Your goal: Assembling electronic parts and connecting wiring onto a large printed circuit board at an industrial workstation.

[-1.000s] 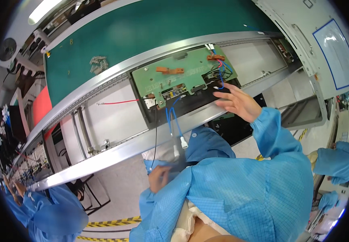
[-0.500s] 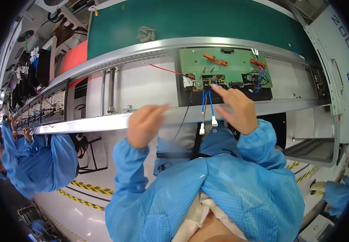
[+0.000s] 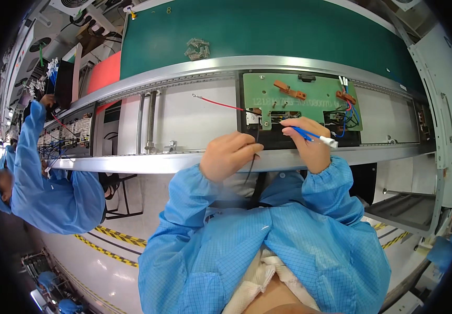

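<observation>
Ahead of me a green circuit board [image 3: 262,93] lies in a black tray [image 3: 288,142] with brown parts and wiring on it. My right hand [image 3: 313,149] pinches a pair of blue wires [image 3: 303,132] at the board's front edge. Their white connectors [image 3: 329,142] stick out to the right past the fingers. My left hand [image 3: 229,157], left of it, has thumb and fingers closed on a thin black wire [image 3: 251,168], whose loose end hangs below the hand. A red wire [image 3: 218,102] with a ring terminal reaches out leftward from the board. More blue wires [image 3: 345,123] curl at the board's right side.
A metal rail [image 3: 132,165] runs along the near side of the line. On the green mat [image 3: 288,31] beyond lies a pile of small metal parts [image 3: 197,49]. At the left, a co-worker in a blue smock [image 3: 64,193] reaches toward another wired board [image 3: 69,131].
My left hand has moved right and closed on the black wire. My right hand has gripped the hanging blue wires and swung their connectors up to the right. The co-worker's arm has risen.
</observation>
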`<state>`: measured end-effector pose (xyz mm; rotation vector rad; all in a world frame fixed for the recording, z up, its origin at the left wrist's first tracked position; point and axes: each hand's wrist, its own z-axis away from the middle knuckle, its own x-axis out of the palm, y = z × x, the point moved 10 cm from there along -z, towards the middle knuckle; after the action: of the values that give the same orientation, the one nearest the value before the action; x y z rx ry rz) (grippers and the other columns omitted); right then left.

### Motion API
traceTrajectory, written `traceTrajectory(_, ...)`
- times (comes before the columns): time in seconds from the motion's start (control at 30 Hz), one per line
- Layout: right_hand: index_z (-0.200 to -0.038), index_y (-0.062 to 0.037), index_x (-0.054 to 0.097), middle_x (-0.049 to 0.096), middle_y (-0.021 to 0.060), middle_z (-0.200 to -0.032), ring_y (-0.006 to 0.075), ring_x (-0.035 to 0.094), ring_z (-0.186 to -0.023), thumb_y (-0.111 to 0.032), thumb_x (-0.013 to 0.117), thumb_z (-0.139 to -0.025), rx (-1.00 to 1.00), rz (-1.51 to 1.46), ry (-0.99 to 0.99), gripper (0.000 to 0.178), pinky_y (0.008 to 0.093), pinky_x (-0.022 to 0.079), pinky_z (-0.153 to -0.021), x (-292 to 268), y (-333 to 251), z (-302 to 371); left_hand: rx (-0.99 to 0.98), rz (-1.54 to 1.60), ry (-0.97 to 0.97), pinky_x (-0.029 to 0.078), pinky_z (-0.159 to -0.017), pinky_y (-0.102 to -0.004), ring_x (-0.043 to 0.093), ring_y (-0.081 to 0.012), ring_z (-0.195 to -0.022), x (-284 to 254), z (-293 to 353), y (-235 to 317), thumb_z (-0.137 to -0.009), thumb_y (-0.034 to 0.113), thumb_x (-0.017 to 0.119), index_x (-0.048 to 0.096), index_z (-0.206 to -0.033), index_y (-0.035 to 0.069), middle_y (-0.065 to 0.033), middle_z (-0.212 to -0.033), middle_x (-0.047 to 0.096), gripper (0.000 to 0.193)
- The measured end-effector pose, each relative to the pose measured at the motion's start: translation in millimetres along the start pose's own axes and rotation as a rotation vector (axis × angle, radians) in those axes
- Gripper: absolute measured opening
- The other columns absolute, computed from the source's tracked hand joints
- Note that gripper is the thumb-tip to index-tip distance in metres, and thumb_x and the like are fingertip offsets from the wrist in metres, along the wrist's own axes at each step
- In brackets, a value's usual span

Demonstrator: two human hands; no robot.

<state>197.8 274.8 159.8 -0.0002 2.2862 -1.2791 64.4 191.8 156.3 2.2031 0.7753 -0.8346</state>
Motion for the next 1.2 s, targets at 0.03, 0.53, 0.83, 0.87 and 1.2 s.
traceTrajectory(0.03, -0.091, -0.0014, 0.069, 0.063, 0.0085, -0.075, 0.0178, 0.056, -0.064, -0.008, 0.069, -0.079, 0.005, 0.003, 0.014, 0.013, 0.0275, 0.042, -0.058, -2, 4, 0, -0.058, 0.041, 0.069, 0.05, -0.061, -0.0305, 0.061, -0.0205, -0.07, -6, 1, -8, -0.069, 0.011, 0.072, 0.068, -0.095, 0.01, -0.0044, -0.084, 0.062, 0.026)
traceTrajectory(0.53, -0.088, -0.0023, 0.071, 0.06, 0.0064, -0.075, 0.0167, 0.056, -0.067, -0.007, 0.072, -0.075, -0.036, -0.006, 0.008, 0.014, 0.0268, 0.043, -0.059, 0, -10, -11, -0.861, 0.662, 0.132, 0.05, -0.07, -0.0274, 0.063, -0.0137, -0.082, -3, 24, -101, -0.082, 0.005, 0.068, 0.066, -0.1, 0.003, -0.0107, -0.083, 0.067, 0.018)
traceTrajectory(0.83, -0.088, -0.0029, 0.071, 0.061, 0.0072, -0.074, 0.0176, 0.057, -0.067, -0.008, 0.072, -0.076, -0.02, 0.014, 0.011, 0.013, 0.0271, 0.044, -0.059, -1, -8, -13, -0.314, 0.317, -0.163, 0.05, -0.068, -0.0291, 0.064, -0.0228, -0.077, -17, -38, -62, -0.078, -0.001, 0.066, 0.066, -0.091, 0.001, -0.0102, -0.083, 0.065, 0.013)
traceTrajectory(0.87, -0.088, -0.0029, 0.071, 0.061, 0.0072, -0.074, 0.0176, 0.057, -0.067, -0.008, 0.072, -0.076, -0.016, 0.013, 0.015, 0.013, 0.0271, 0.044, -0.059, -2, -7, -14, -0.301, 0.302, -0.166, 0.049, -0.067, -0.0298, 0.064, -0.023, -0.075, -17, -44, -60, -0.078, 0.0, 0.067, 0.066, -0.09, 0.001, -0.0104, -0.082, 0.066, 0.012)
traceTrajectory(1.2, -0.102, -0.0031, 0.07, 0.062, 0.0079, -0.078, 0.0167, 0.056, -0.067, -0.008, 0.069, -0.082, 0.012, 0.074, 0.122, 0.021, 0.0273, 0.043, -0.06, -9, 3, -16, -0.34, 0.3, -0.628, 0.049, -0.058, -0.0309, 0.063, -0.021, -0.061, 22, -109, -62, -0.077, 0.012, 0.067, 0.069, -0.082, 0.002, -0.0122, -0.068, 0.065, 0.012)
